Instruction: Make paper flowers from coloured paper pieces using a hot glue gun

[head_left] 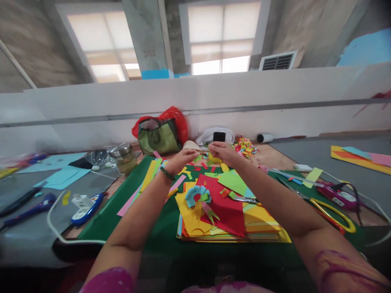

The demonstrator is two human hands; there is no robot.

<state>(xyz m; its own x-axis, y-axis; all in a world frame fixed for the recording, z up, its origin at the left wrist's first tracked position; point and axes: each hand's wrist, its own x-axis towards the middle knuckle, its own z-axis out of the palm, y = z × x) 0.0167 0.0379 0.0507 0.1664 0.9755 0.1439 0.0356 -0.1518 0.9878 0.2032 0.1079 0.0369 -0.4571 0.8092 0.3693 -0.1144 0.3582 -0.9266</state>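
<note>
Both my arms reach forward over a green mat [159,228]. My left hand [183,158] and my right hand [222,152] meet at the far side of the mat, both pinching a small green and yellow paper piece [204,158] between them. My left wrist carries a dark bead bracelet [167,174]. Below the hands lies a stack of coloured paper sheets [226,215], red on top. A curled blue paper shape [197,194] rests on the stack. Paper scraps lie scattered around it.
Yellow-handled scissors [332,211] lie on the right, a glue gun [339,195] beyond them. A green bag in red plastic [159,132] and a glass jar [124,156] stand at the back left. A power strip [84,203] sits left. A pile of scraps [246,146] lies behind.
</note>
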